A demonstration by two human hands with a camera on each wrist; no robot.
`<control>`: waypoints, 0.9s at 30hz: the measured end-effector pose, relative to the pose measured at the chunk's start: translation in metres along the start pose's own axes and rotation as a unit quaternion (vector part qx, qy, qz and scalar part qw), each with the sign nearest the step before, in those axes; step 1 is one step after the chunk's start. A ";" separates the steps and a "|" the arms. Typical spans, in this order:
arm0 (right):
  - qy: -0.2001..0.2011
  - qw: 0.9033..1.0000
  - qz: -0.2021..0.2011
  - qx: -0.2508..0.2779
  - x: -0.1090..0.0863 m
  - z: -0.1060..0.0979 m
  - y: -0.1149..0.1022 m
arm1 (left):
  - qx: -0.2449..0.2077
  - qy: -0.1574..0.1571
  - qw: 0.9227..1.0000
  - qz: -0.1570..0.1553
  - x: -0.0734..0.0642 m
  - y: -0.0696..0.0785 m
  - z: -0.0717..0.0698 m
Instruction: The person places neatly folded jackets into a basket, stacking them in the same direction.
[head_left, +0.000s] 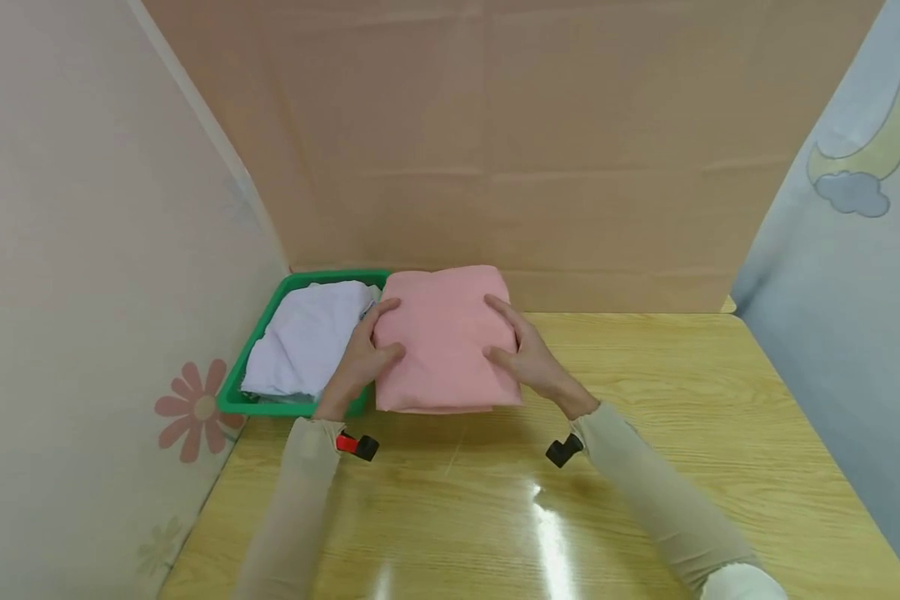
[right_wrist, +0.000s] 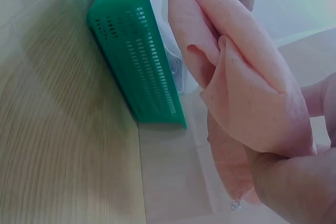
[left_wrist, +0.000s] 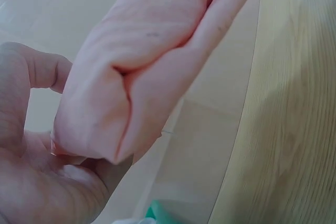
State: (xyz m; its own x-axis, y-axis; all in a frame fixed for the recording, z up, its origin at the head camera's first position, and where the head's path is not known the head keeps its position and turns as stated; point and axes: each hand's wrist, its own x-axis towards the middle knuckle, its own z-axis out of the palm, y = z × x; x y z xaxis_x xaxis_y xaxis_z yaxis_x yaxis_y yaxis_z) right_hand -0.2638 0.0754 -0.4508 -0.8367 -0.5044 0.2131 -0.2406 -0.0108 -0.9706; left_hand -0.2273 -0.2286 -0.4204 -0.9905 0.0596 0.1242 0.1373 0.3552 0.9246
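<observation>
A folded pink cloth (head_left: 444,342) is held up above the table between both hands, its layers showing along the folded edges in the wrist views. My left hand (head_left: 363,354) grips its left side, thumb on the near face and fingers partly hidden behind. On the opposite side my right hand (head_left: 528,354) pinches the cloth the same way. Just left of the cloth stands a green plastic basket (head_left: 228,400), with folded pale lavender cloth (head_left: 311,333) lying in it. In the right wrist view the basket's slotted wall (right_wrist: 123,51) shows beside the raised pink cloth.
The wooden table (head_left: 645,433) extends to the right and toward me. A brown paper-like backdrop (head_left: 495,150) rises behind it. Pale walls stand at both sides, the left one (head_left: 82,250) close to the basket.
</observation>
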 end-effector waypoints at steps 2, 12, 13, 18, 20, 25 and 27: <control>-0.003 1.000 0.001 -0.001 0.004 0.006 -0.003 | -0.002 0.004 1.000 0.003 -0.001 -0.001 -0.007; -0.002 1.000 0.001 0.003 0.025 0.029 -0.013 | 0.001 0.023 1.000 0.002 -0.004 0.000 -0.036; -0.003 1.000 -0.001 0.005 0.028 0.031 -0.014 | -0.001 0.024 1.000 0.001 -0.004 0.001 -0.039; -0.008 1.000 -0.012 0.012 0.039 0.042 -0.017 | 0.001 0.036 0.999 -0.001 -0.004 0.003 -0.052; -0.009 1.000 -0.012 0.016 0.043 0.046 -0.019 | 0.004 0.039 0.999 -0.001 -0.004 0.004 -0.057; -0.019 0.999 -0.010 0.023 0.051 0.056 -0.025 | 0.013 0.050 0.999 0.000 -0.004 0.005 -0.069; -0.024 0.999 -0.012 0.021 0.056 0.059 -0.027 | 0.014 0.056 0.998 -0.001 -0.004 0.006 -0.075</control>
State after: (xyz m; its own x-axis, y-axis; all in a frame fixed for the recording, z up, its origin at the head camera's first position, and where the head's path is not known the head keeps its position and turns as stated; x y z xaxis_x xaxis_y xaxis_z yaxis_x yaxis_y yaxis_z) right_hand -0.2750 -0.0038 -0.4193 -0.8069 -0.5436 0.2310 -0.2375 -0.0595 -0.9696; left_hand -0.2239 -0.2965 -0.3888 -0.9855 -0.0459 0.1632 0.1337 0.3814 0.9147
